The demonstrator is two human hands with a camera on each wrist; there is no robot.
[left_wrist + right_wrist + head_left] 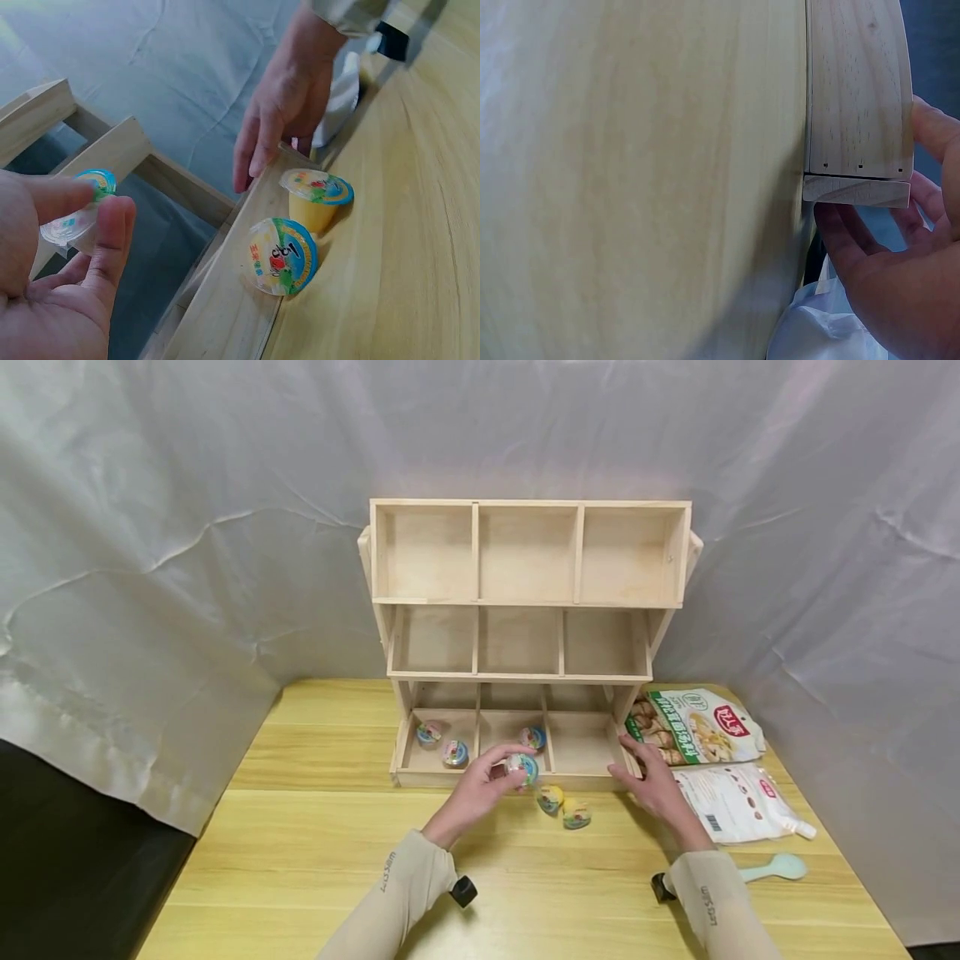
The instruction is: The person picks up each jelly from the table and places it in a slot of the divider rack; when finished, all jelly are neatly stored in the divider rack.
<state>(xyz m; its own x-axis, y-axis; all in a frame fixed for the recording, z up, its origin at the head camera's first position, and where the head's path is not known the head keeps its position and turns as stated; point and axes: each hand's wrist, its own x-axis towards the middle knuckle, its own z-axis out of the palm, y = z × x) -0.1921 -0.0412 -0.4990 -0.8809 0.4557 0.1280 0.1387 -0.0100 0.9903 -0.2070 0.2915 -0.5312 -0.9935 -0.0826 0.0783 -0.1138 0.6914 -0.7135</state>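
My left hand point(476, 793) pinches a small jelly cup point(522, 768) with a blue-rimmed lid between thumb and fingers, in front of the bottom row's middle compartment. Two yellow jelly cups point(313, 196) rest on the table against the front board of the wooden storage rack point(525, 677). My right hand point(658, 783) grips the rack's bottom right corner; in the right wrist view its thumb lies on the front board's edge and the fingers reach round the side panel. Two jelly cups point(454, 753) lie in the bottom left compartment, and another jelly cup point(532, 737) in the middle one.
Right of the rack lie a green-and-white food bag point(705, 725) and a white spouted pouch point(742, 802). A pale green spoon point(783, 866) is nearer the front. Grey cloth point(187, 568) hangs behind and at both sides of the wooden table point(315, 860).
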